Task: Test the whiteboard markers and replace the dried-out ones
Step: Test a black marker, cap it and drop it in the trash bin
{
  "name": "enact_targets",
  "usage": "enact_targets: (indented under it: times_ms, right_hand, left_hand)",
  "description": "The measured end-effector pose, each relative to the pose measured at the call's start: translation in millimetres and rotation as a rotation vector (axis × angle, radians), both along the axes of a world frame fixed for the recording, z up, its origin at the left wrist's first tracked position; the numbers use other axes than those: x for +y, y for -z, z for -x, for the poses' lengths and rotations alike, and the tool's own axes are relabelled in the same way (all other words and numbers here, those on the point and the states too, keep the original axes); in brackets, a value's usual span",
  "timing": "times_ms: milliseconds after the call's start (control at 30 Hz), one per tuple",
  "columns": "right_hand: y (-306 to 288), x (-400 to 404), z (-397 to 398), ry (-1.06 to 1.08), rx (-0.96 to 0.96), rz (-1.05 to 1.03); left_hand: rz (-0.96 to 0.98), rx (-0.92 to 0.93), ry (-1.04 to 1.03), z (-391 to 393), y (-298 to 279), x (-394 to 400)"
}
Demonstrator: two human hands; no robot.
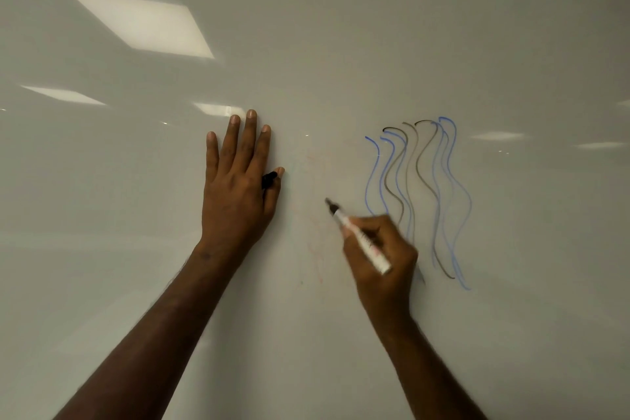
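We counted two hands, the left hand (238, 181) and right hand (381, 256), one uncapped marker (361, 239), one black cap (268, 179), one whiteboard (341, 27), and two colours of wavy lines (419, 194), blue and brownish.

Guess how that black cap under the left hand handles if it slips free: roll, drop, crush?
The black cap looks like small rigid plastic, so probably light and not crushable. It sits wedged between the left hand's thumb and forefinger against the upright whiteboard, so it would likely drop. Its rounded shape suggests it may roll after landing.
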State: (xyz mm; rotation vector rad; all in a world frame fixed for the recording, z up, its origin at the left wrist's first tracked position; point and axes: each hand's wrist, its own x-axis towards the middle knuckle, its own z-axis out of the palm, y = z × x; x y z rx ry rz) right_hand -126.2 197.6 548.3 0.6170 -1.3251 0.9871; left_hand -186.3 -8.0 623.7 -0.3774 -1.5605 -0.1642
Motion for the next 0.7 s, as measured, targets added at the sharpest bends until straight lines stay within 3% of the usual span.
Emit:
enact_targets:
  times_ms: [67, 200, 300, 500, 600, 700]
  right_hand:
    - [30, 3, -3, 0.015, -0.023, -0.067]
    - [73, 18, -8, -0.054, -0.099, 0.065]
    - [93, 17, -18, -0.001, -0.151, 0.008]
    - [75, 14, -47, -0.293, -0.261, 0.305]
    - [57, 19, -65, -0.412, -0.298, 0.313]
    - [45, 26, -81, -0.516, -0.346, 0.246]
  left_hand:
    - [0.007, -0.015, -0.008, -1, -1, 0]
    - [0.014, -0.041, -0.008, -2, 0, -1]
    - [0.053, -0.037, 0.021, -6, 0, -2]
    - [0.145, -0.109, 0.242, -26, 22, -3]
    - [0.225, -0.110, 0.379, -49, 60, -2]
    - [0.222, -0.273, 0.471, -71, 95, 5]
